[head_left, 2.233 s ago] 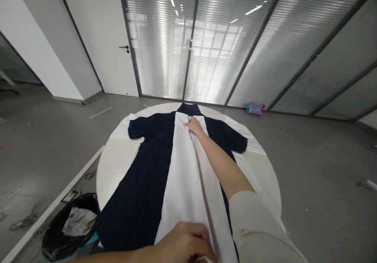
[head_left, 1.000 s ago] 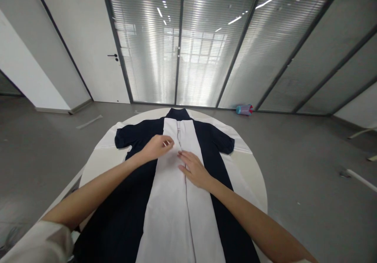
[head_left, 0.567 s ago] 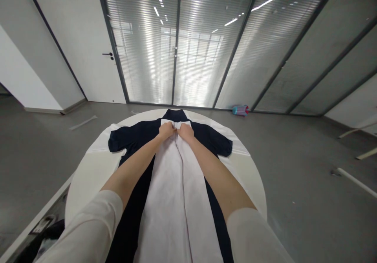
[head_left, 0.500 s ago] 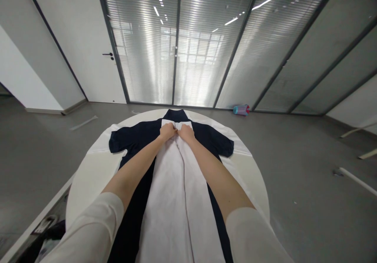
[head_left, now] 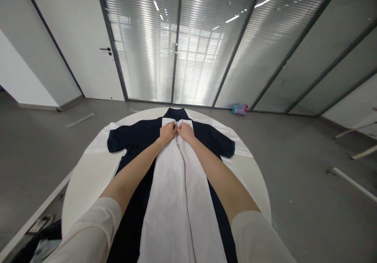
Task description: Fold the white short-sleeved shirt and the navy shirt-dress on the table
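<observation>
A long white garment [head_left: 169, 200] lies lengthwise over a dark navy short-sleeved shirt [head_left: 212, 137], and a thin dark line runs down its middle. I cannot tell the garment's kind. Near its far end, my left hand [head_left: 168, 132] is closed on the cloth just left of that line. My right hand [head_left: 185, 131] pinches the cloth on the other side, almost touching the left. The fingertips are partly hidden behind the knuckles. Beyond both hands, the shirt's collar [head_left: 176, 114] points away from me, and its sleeves spread to either side.
A round white table [head_left: 88, 188] bears the clothes, with more white cloth [head_left: 98, 140] under the navy shirt. On the floor by the glass partition [head_left: 194, 59] lies a blue and pink striped item [head_left: 240, 109]. Pale legs [head_left: 353, 182] of furniture stand at right.
Both hands keep their hold at nearly the same spot on the white garment. The camera view has shifted slightly.
</observation>
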The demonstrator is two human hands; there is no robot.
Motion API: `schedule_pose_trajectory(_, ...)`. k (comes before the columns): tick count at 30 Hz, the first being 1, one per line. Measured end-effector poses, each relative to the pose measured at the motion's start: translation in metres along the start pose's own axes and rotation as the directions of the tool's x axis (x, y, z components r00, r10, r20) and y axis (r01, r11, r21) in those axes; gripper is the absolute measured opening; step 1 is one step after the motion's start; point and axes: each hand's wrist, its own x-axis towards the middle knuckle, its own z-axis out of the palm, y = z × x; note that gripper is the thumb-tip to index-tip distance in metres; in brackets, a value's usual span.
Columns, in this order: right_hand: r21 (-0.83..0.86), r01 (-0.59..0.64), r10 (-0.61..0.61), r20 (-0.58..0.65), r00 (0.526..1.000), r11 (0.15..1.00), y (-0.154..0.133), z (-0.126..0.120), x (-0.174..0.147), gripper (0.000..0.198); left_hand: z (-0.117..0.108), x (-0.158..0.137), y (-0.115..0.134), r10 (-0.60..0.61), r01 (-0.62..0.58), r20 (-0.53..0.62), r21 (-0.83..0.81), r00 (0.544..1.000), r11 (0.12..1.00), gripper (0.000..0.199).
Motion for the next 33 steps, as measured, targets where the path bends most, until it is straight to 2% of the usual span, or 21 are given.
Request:
schedule_pose_trajectory(5,0.037,0.023,-0.024,0.004,1.000,0.999,0.004,0.013,-0.001,0.019,0.004,0.004,-0.001,0.020,-0.020,-0.001,0.002,1.000,1.000,0.024)
schedule_pose_trajectory(10,0.064,0.071,-0.069,-0.032,0.997,0.995,0.013,0.014,-0.004,0.031,0.007,0.005,-0.001,0.065,-0.065,-0.024,-0.001,0.998,0.998,0.029)
schedule_pose_trajectory(12,0.059,0.096,-0.091,-0.088,0.992,0.994,0.016,0.010,-0.005,0.034,0.007,0.004,-0.002,0.082,-0.082,-0.039,-0.001,0.996,0.997,0.033)
schedule_pose_trajectory(16,-0.069,0.223,-0.232,-0.172,0.957,0.972,0.025,0.009,-0.006,0.046,0.011,0.002,-0.005,0.139,-0.136,-0.139,0.033,0.980,0.990,0.040)
schedule_pose_trajectory(18,-0.153,0.273,-0.292,-0.116,0.949,0.950,0.028,0.014,-0.006,0.050,0.016,0.000,-0.008,0.201,-0.191,-0.143,0.076,0.969,0.979,0.047)
schedule_pose_trajectory(20,-0.203,0.283,-0.296,-0.037,0.954,0.938,0.030,0.020,-0.005,0.053,0.020,0.000,-0.011,0.272,-0.264,-0.059,0.113,0.961,0.958,0.051)
schedule_pose_trajectory(23,-0.203,0.266,-0.262,0.051,0.964,0.942,0.030,0.026,-0.002,0.057,0.021,-0.001,-0.010,0.330,-0.337,0.071,0.124,0.941,0.933,0.052)
schedule_pose_trajectory(25,-0.159,0.254,-0.246,0.066,0.967,0.954,0.029,0.023,-0.001,0.058,0.017,-0.004,-0.008,0.325,-0.330,0.062,0.111,0.944,0.937,0.055)
schedule_pose_trajectory(29,-0.004,0.261,-0.261,-0.030,0.965,0.965,0.030,0.010,-0.010,0.055,-0.005,-0.031,-0.007,0.355,-0.354,-0.040,0.023,0.934,0.935,0.057)
schedule_pose_trajectory(31,0.061,0.346,-0.341,-0.077,0.937,0.936,0.035,0.003,-0.024,0.053,-0.021,-0.058,-0.009,0.440,-0.440,-0.003,-0.055,0.898,0.896,0.057)
schedule_pose_trajectory(33,0.083,0.453,-0.446,-0.091,0.891,0.888,0.043,-0.002,-0.043,0.054,-0.037,-0.091,-0.013,0.543,-0.535,0.066,-0.114,0.837,0.837,0.057)
